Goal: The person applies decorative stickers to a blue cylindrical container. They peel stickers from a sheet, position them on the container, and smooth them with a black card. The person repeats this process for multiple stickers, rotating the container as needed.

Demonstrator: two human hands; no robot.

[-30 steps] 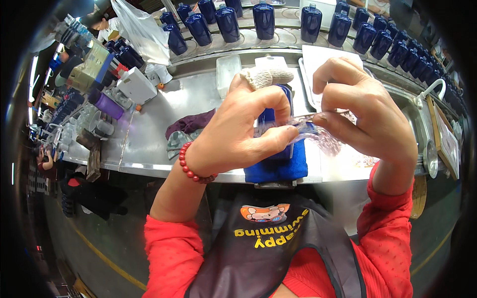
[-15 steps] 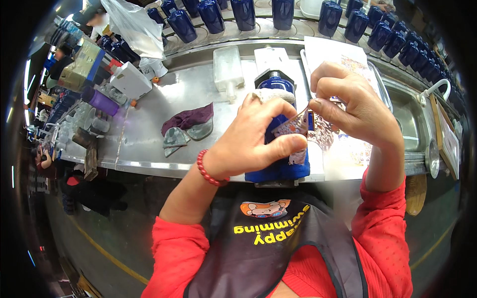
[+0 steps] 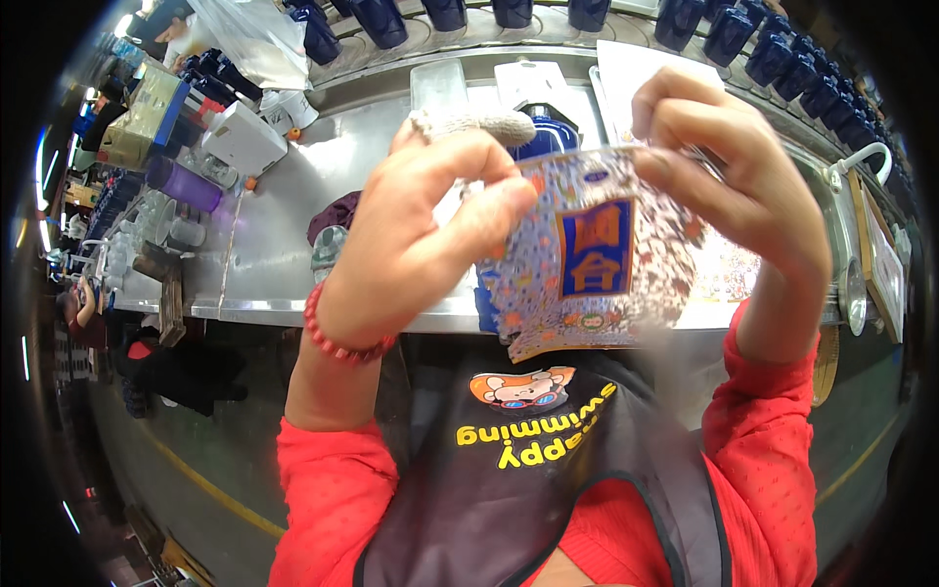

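Observation:
A thin, flexible decal sheet [image 3: 595,256] hangs spread between my hands, with a busy speckled flower pattern and a blue, gold-edged panel in its middle. My left hand [image 3: 425,220] pinches its upper left corner between thumb and finger; a knitted finger cover [image 3: 474,127] is on one of that hand's fingers. At the upper right corner, my right hand [image 3: 729,181] pinches the edge. Behind the sheet, a dark blue glazed bottle [image 3: 548,137] lies in a holder on the metal bench, mostly hidden.
A purple cloth [image 3: 333,217] and a grey pad [image 3: 329,249] lie left of my left wrist. A clear rectangular container [image 3: 438,86] stands farther back. Several blue bottles [image 3: 514,12] line the conveyor beyond. White sheets [image 3: 636,73] and a sink tap [image 3: 866,157] are at the right.
My hands have moved apart, the left one going left. The decal sheet, bunched at the bottle before, is now lifted and stretched open facing me, covering most of the bottle.

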